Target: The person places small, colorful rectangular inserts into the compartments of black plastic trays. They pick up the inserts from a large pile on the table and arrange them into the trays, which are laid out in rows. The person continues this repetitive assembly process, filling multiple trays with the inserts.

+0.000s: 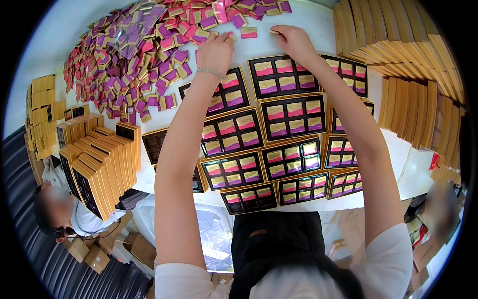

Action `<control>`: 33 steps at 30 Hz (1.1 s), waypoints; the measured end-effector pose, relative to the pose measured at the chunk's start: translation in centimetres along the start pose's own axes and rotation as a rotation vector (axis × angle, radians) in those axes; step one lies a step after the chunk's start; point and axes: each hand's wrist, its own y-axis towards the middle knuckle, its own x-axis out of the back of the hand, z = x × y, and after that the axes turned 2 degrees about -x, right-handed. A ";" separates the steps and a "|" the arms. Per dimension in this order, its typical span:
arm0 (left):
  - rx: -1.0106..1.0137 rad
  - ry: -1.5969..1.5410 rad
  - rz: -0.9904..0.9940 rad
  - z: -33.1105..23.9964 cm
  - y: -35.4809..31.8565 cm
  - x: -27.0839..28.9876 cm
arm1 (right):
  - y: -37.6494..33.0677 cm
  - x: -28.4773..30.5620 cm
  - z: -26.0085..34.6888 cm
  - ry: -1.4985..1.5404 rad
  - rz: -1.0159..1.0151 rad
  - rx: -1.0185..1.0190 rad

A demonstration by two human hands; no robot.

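Note:
My left hand [215,51], wearing a bracelet, is at the edge of a big pile of wrapped chocolates [149,62] in pink, purple and gold. Its fingers are curled, with a small pink-and-gold wrapped piece at the fingertips. To its right, my right hand [297,44] pinches a small gold-edged wrapped chocolate [274,32] between thumb and fingers. Between the hands lies a loose pink chocolate [249,32]. Below them, several black trays with gold rims [292,116] stand in rows, mostly filled. The front left tray [255,205] has bare lower cavities; my left forearm partly hides others.
Stacked gold boxes [107,162] stand at the left, and taller rows of them [398,30] line the right. A clear plastic bin [206,231] sits below the table's front edge. People [94,217] are at both sides, with cardboard boxes [97,258] at lower left.

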 end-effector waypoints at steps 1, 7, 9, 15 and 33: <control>0.023 -0.027 -0.055 0.2 -0.5 0.3 | 0.0 0.1 0.1 0.040 0.016 -0.044; 0.750 -0.319 -0.117 5.4 -3.8 4.5 | -1.4 1.4 0.0 0.470 -0.070 -0.156; 0.643 -0.286 0.009 6.5 -4.4 3.2 | -2.4 2.4 2.1 0.718 0.052 -0.263; 0.472 -0.162 0.167 6.5 -2.6 1.1 | -5.2 3.4 8.3 1.250 0.136 -0.398; 0.677 -0.894 -0.207 -17.1 -40.0 7.3 | -37.5 -1.2 24.7 0.337 0.146 -0.276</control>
